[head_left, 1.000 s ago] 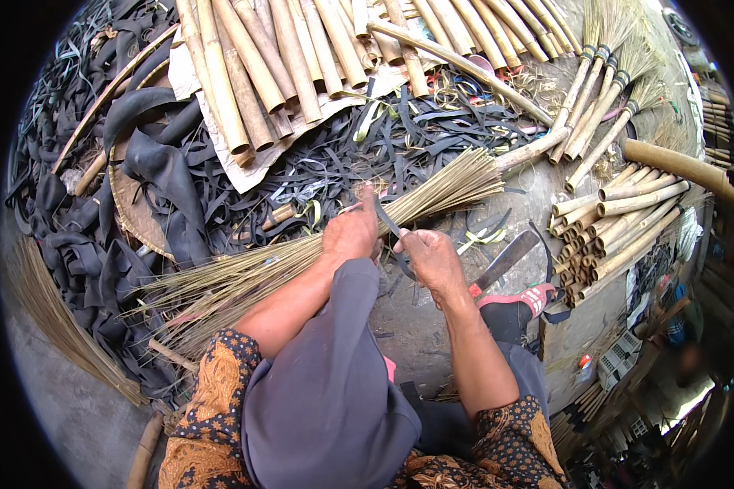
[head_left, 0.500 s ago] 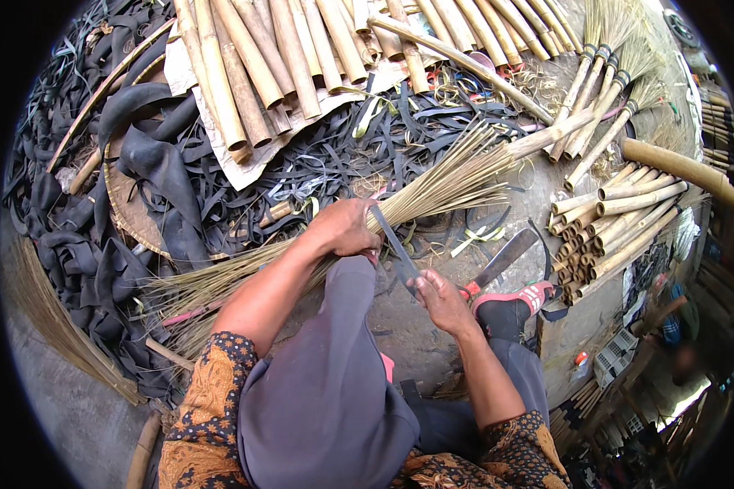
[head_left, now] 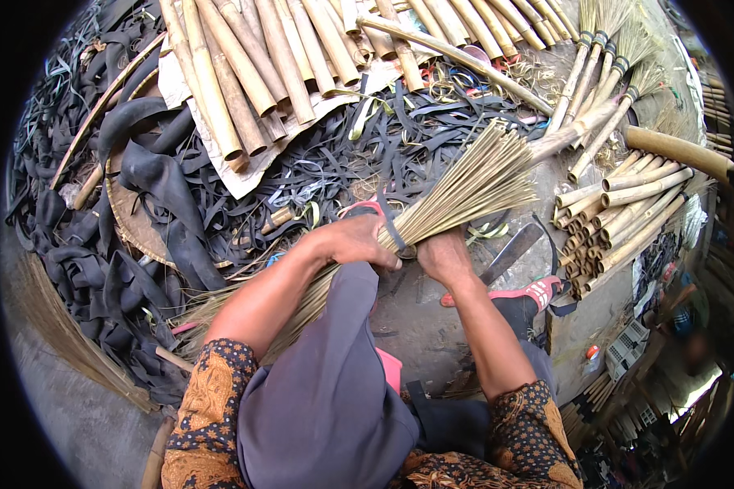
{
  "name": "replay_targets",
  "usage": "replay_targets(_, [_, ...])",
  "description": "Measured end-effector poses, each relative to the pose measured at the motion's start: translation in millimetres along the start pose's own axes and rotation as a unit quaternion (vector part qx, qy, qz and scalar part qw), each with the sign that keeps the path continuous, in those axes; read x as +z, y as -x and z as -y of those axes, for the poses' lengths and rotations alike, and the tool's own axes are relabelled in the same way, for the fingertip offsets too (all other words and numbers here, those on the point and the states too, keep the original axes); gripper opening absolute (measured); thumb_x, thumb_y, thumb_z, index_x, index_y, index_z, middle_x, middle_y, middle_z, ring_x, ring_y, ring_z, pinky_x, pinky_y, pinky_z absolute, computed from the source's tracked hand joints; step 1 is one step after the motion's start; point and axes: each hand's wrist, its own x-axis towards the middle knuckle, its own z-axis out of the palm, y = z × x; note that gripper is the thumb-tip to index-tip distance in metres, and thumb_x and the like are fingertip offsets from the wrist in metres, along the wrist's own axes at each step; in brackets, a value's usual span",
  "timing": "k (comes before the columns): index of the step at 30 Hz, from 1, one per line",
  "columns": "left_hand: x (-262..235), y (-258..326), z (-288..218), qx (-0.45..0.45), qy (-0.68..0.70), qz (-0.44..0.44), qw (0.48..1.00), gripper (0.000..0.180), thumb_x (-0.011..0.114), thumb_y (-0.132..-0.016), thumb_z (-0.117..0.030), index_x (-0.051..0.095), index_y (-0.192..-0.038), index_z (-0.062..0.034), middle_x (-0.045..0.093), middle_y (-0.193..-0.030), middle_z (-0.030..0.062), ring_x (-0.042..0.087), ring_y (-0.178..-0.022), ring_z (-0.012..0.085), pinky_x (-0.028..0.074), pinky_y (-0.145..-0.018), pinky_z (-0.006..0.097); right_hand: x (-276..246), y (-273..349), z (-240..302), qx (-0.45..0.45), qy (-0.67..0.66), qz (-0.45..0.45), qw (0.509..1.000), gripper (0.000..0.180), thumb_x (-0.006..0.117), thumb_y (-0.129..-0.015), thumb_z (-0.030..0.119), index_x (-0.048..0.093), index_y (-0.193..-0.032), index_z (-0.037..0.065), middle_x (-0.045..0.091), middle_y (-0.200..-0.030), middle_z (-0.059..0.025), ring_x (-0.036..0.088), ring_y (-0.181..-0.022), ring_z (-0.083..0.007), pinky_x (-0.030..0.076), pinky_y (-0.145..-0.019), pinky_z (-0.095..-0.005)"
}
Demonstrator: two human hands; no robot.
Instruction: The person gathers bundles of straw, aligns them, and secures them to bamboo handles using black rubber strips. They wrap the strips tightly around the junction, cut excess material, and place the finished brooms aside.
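Note:
A bundle of thin, pale broom sticks (head_left: 473, 183) slants across my raised knee, with a wooden handle (head_left: 571, 128) coming out of its far right end. My left hand (head_left: 357, 242) is closed around the bundle's middle. A dark rubber strip (head_left: 394, 226) crosses the sticks just right of that hand and passes down their near side. Close against the underside, my right hand (head_left: 446, 259) is curled where the strip goes out of sight; its fingertips are hidden. A wide-bladed knife (head_left: 514, 254) lies on the ground beyond my right wrist, beside my foot.
Cut rubber strips (head_left: 334, 155) litter the ground ahead, with wide rubber sheets (head_left: 159, 183) at left. Bamboo poles (head_left: 253, 69) lie at the back. Finished brooms (head_left: 583, 77) and stacked bamboo pieces (head_left: 628, 216) are at right. A thick bamboo pole (head_left: 681, 152) juts in there.
My right hand has moved up and inward to the bundle's underside, bringing the rubber strip from a taut stretch to lying across the sticks. The bundle's stick ends have turned slightly toward me.

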Motion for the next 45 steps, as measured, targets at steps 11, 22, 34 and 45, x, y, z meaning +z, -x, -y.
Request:
replay_targets(11, [37.3, -17.2, 18.6, -0.167, -0.313, -0.173, 0.919, 0.039, 0.073, -0.084, -0.025, 0.065, -0.113, 0.0003, 0.075, -0.103, 0.0247, 0.073, -0.100, 0.0435, 0.058, -0.088, 0.054, -11.7, -49.8, 46.9, 0.201, -0.214, 0.184, 0.938, 0.040, 0.056, -0.104, 0.038, 0.074, -0.102, 0.003, 0.074, -0.088, -0.0231, 0.072, -0.083, -0.0412, 0.056, -0.077, -0.0490])
replay_targets(22, [38.9, -16.8, 12.8, -0.193, -0.269, -0.199, 0.922, 0.076, 0.077, -0.087, -0.058, 0.054, -0.130, 0.0013, 0.073, -0.103, 0.0290, 0.072, -0.101, 0.0466, 0.056, -0.087, 0.053, -59.2, 56.3, 57.0, 0.377, -0.490, 0.164, 0.768, 0.031, 0.050, -0.109, 0.016, 0.052, -0.133, -0.003, 0.060, -0.086, -0.0031, 0.057, -0.073, -0.0107, 0.047, -0.065, -0.0276])
replay_targets(34, [4.8, -2.7, 4.0, -0.083, -0.002, -0.010, 0.997, 0.075, 0.066, -0.090, -0.073, 0.075, -0.110, -0.0014, 0.073, -0.083, 0.0079, 0.066, -0.077, 0.0174, 0.053, -0.074, 0.036, 17.5, 103.0, -29.3, 0.228, -0.324, 0.250, 0.884, 0.023, 0.049, -0.109, 0.022, 0.064, -0.113, 0.004, 0.055, -0.077, -0.0026, 0.058, -0.074, -0.0127, 0.049, -0.071, -0.0315])
replay_targets(45, [13.8, -19.7, 16.3, -0.052, -0.037, -0.052, 0.997, 0.079, 0.075, -0.088, -0.065, 0.062, -0.136, -0.0037, 0.071, -0.119, 0.0163, 0.066, -0.112, 0.0293, 0.052, -0.096, 0.041, -13.5, 18.4, -19.8, 0.150, -0.033, 0.261, 0.953, 0.029, 0.061, -0.101, 0.026, 0.068, -0.113, 0.000, 0.071, -0.116, -0.0259, 0.068, -0.104, -0.0429, 0.052, -0.088, -0.0497])
